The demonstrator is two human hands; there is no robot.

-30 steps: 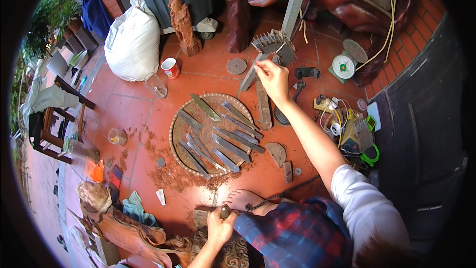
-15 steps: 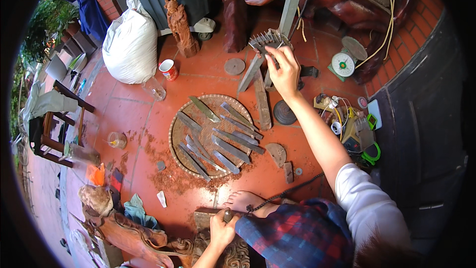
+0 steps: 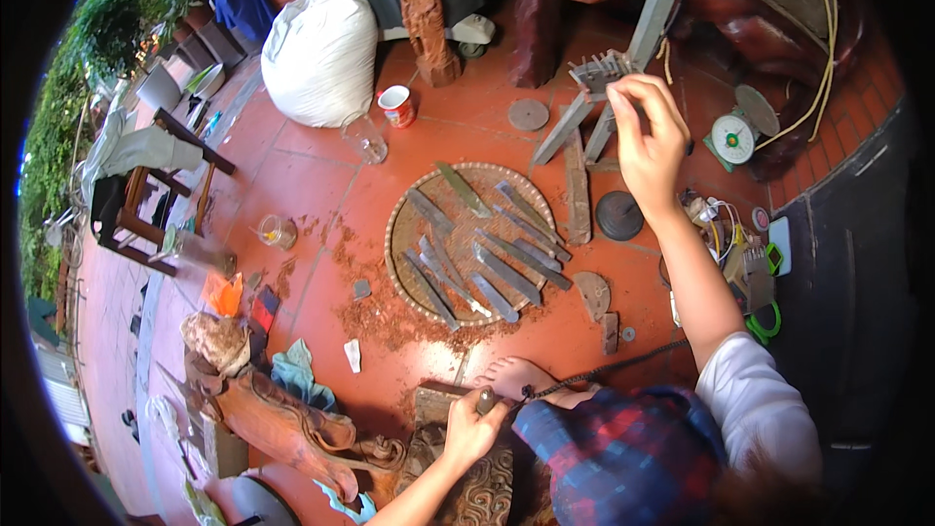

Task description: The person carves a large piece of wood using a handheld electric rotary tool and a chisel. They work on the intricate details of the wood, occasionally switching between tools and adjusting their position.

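Observation:
My left hand (image 3: 471, 433) is low in the view, closed around a short dark round-ended tool handle (image 3: 485, 399); the rest of the tool is hidden. The hand is over a carved wooden piece (image 3: 484, 477) with curled relief, near my bare foot (image 3: 514, 376). My right hand (image 3: 651, 141) is stretched out ahead, thumb and fingers bent together in a pinch. Whatever they may hold does not show. Just beyond the fingertips is a rack of small upright metal tools (image 3: 601, 71). Between my arms, a round woven tray (image 3: 397, 273) bears several flat metal blades (image 3: 508, 273).
Wood shavings (image 3: 390, 317) litter the red tiles. A carved reddish log (image 3: 292, 429) lies at lower left. Farther off are a white sack (image 3: 319, 49), a red-white cup (image 3: 396, 105), a carved statue (image 3: 426, 24) and a dial scale (image 3: 732, 140). Cords and tools (image 3: 726, 234) crowd the right.
The whole view has shifted, so things appear farther right. My right hand has drawn back slightly from the tool rack. My left hand keeps its grip on the handle.

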